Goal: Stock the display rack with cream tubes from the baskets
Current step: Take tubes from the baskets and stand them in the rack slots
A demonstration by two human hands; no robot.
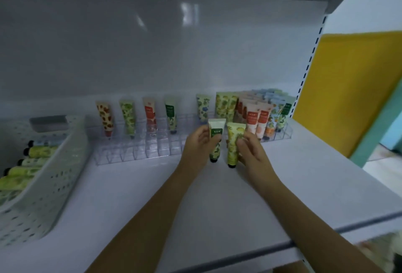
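A clear display rack (139, 153) stands on the white shelf, with single cream tubes (128, 116) upright at its back left and many tubes (258, 116) packed at its right end. My left hand (196, 148) grips a white-and-green tube (216, 133), cap down, just in front of the rack. Beside it, my right hand (250, 153) holds a yellow-green tube (233, 144), also cap down. A white perforated basket (50, 181) at the left holds several green tubes (40, 150) lying flat.
The white shelf (195, 196) runs toward me to a front edge with a grey strip. A white back panel rises behind the rack. A yellow panel (348, 90) and a slotted upright stand at the right end of the shelf.
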